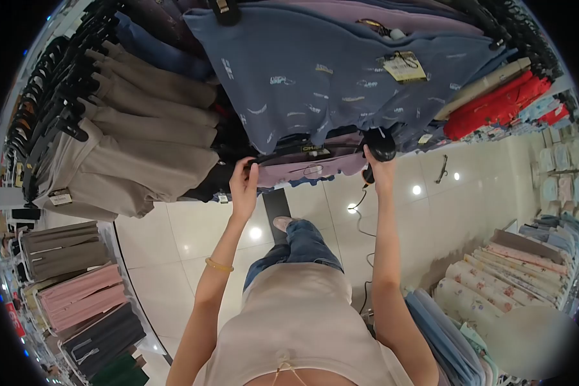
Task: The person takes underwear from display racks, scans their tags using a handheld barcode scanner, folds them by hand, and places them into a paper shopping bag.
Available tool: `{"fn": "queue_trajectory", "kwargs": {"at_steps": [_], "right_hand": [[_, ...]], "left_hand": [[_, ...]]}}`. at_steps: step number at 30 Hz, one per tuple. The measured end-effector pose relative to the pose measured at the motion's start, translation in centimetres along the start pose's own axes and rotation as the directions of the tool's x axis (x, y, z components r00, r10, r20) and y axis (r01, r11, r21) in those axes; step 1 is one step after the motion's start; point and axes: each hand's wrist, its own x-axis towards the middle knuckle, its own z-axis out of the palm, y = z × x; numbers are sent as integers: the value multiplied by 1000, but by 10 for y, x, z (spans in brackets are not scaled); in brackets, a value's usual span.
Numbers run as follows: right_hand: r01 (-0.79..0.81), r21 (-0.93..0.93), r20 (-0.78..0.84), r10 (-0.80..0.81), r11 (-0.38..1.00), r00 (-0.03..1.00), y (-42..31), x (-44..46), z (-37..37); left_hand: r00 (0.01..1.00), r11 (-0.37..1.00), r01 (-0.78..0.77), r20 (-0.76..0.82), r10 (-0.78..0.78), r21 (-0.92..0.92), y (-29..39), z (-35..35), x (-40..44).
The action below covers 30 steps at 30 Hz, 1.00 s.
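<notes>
A mauve garment [312, 168] with a dark label hangs in front of me beneath a blue printed garment [328, 80]. My left hand [244, 186] is closed on the mauve garment's left edge, thumb upward. At its other end, my right hand [381, 172] grips a black handheld device [381, 145] with an orange part and a cord. The device's head is close against the clothes; its exact kind is unclear. Cord [360, 222] runs from it down past my right arm. A paper tag [404, 66] lies on the blue garment.
Taupe trousers [154, 128] hang on black hangers at the left. Folded pink trousers [83, 296] sit on a lower left rack. Red clothing [495, 106] hangs at the right, with floral garments [495, 283] lower down. A dark hanger-like object [442, 169] lies on the tiled floor [154, 244].
</notes>
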Motion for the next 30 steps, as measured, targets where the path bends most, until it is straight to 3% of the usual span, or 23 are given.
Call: {"fn": "queue_trajectory", "kwargs": {"at_steps": [3, 7, 10, 13, 16, 19, 22, 25, 28, 29, 30], "right_hand": [[-8, -30, 42, 9, 1000, 999, 5, 7, -5], [137, -135, 154, -116, 981, 981, -3, 10, -10], [172, -169, 180, -141, 971, 973, -4, 12, -13], [178, -187, 200, -140, 966, 970, 1, 20, -17], [235, -160, 201, -202, 959, 959, 0, 20, -17], [174, -154, 263, -129, 973, 956, 1, 24, -20], [292, -172, 231, -250, 941, 940, -8, 26, -19], [260, -198, 315, -190, 945, 930, -19, 32, -24], [283, -142, 276, -237, 949, 932, 1, 39, -24], [306, -204, 207, -264, 930, 942, 8, 39, -26], [322, -269, 140, -294, 908, 945, 11, 32, -25]], "left_hand": [[999, 999, 38, 31, -39, 32, -6, -1, 2], [998, 998, -23, -68, 18, -66, -18, 5, 9], [996, 997, -47, -76, 52, 65, -14, 4, 15], [997, 982, 1, 71, -15, 187, -13, -8, 20], [985, 973, -75, 166, 39, 217, -8, -15, 22], [969, 938, -144, 239, 68, 315, -2, -22, 22], [938, 895, -129, 346, -30, 428, 24, -26, 20], [915, 910, -182, 402, 19, 372, 18, -28, 20], [917, 907, -166, 398, -3, 388, 6, -28, 18], [917, 907, -150, 399, -22, 395, -2, -27, 18], [924, 912, -211, 375, 69, 351, -7, -24, 16]]}}
